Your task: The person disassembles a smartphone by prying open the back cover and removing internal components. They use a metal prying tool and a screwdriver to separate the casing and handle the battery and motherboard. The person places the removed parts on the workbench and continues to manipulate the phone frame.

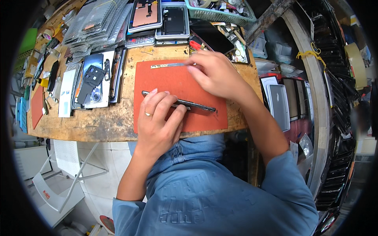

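Observation:
My left hand, with a ring on one finger, grips a dark phone that is tilted up on its edge over the orange-red mat. Only the phone's narrow side shows clearly; its faces are mostly hidden from me. Farther off, near the mat's back edge, my right hand has its thumb and fingers closed on the right end of a thin, flat metal tool. The tool lies roughly level across the mat and has a pale, patterned left end. A small dark bit rests beside the phone's right end.
Left of the mat are phone parts and small tools. Bubble-wrap packets and trays of phone parts fill the back. A green basket stands behind, with a black screen in front. Wooden bench edge is near me.

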The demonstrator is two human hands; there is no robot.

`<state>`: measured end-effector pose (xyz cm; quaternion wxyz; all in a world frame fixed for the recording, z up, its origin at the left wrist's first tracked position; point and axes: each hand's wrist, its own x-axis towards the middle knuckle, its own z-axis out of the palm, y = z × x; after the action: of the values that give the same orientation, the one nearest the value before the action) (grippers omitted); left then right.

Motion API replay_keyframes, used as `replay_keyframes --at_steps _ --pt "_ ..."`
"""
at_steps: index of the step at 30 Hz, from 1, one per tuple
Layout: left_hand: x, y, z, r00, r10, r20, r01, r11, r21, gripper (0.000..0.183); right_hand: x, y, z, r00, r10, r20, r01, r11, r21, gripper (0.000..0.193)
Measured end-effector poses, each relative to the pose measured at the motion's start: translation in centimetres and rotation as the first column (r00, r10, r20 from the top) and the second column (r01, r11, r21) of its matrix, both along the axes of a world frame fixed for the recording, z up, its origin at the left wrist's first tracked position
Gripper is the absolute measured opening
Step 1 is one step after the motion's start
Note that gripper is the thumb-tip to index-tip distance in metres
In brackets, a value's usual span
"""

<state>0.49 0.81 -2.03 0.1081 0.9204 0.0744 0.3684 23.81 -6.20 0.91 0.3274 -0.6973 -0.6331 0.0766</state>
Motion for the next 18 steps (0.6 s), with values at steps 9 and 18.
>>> replay_keyframes --at_steps 9,18 --pt "-0.4 0.2 -0.3 0.999 -0.014 0.03 0.013 1.0 0.013 0.033 0.2 6.0 -1.5 0.972 0.073 0.221 0.047 0.869 -0.492 0.017" --pt "-0.1 0.2 0.0 1.0 -0.008 0.009 0.008 1.0 -0.001 0.031 -1.2 -3.8 2.1 0.83 -0.104 -0.548 0.092 0.995 -0.049 0.008"
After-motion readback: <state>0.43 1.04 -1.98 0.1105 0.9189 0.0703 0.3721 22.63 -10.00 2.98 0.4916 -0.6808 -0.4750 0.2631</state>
